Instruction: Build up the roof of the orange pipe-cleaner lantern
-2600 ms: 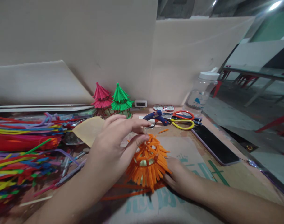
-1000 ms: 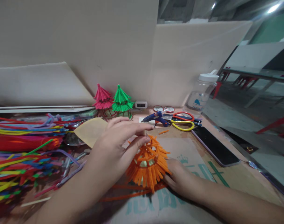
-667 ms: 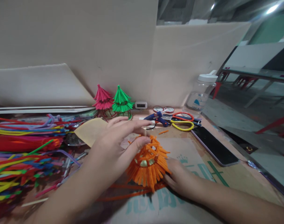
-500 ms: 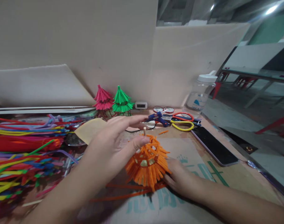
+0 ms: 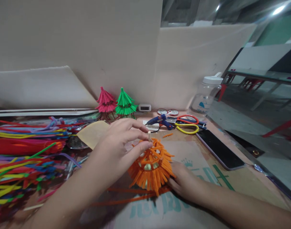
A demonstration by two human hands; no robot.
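An orange pipe-cleaner tree (image 5: 156,179), cone-shaped with fringed strips, stands tilted in the middle. A pale wooden stick (image 5: 149,136) pokes out of its top. The thumb and fingers of my left hand (image 5: 117,146) close around that stick from the left. My right hand (image 5: 186,179) grips the lower right edge of the tree; its fingertips are hidden behind the orange strips. Loose orange pipe cleaners (image 5: 121,201) lie under the tree on the printed cardboard (image 5: 195,203).
Colourful pipe cleaners (image 5: 23,146) heap at left. Behind stand a pink tree (image 5: 106,101), a green tree (image 5: 125,103) and a small digital clock (image 5: 145,108). A blue glue gun (image 5: 161,120), scissors (image 5: 187,124), a phone (image 5: 219,150) and a bottle (image 5: 205,95) lie or stand rightward.
The fingers of my left hand have come down and closed in on the stick, uncovering more of the glue gun. My right hand and the orange tree have hardly moved.
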